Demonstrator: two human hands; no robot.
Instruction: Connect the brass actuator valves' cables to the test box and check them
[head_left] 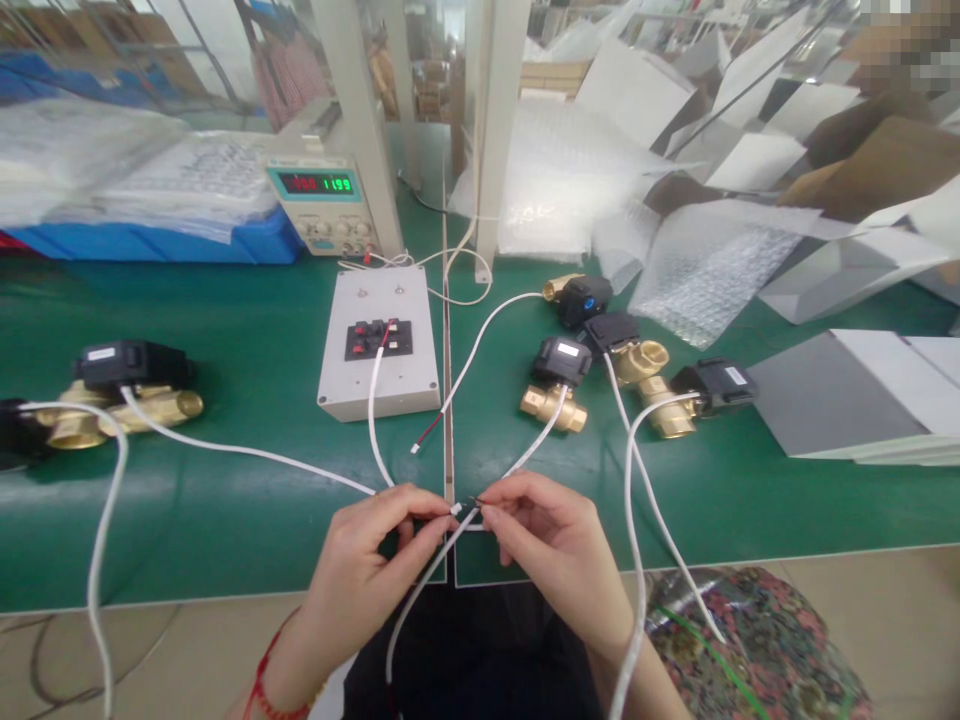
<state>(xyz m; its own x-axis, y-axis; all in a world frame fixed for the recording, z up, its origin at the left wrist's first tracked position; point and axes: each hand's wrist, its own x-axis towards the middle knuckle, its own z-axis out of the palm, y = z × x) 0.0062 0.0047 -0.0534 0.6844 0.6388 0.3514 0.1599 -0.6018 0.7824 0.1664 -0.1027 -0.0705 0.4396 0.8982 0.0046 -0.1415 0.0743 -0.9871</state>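
My left hand (375,560) pinches the end of a white cable (373,420) that runs up to the grey test box (381,375). My right hand (551,540) pinches the thin wire ends of another white cable (536,440), which leads to a brass valve with a black actuator (559,380). The two cable ends meet between my fingertips, just above the near table edge. Both hands are closed in a pinch.
Several more brass valves (637,355) with black actuators lie right of centre, two others (120,395) at the left. A power supply (322,205) with a green display stands behind the box. Bubble wrap (705,270) and white cartons (862,395) fill the right.
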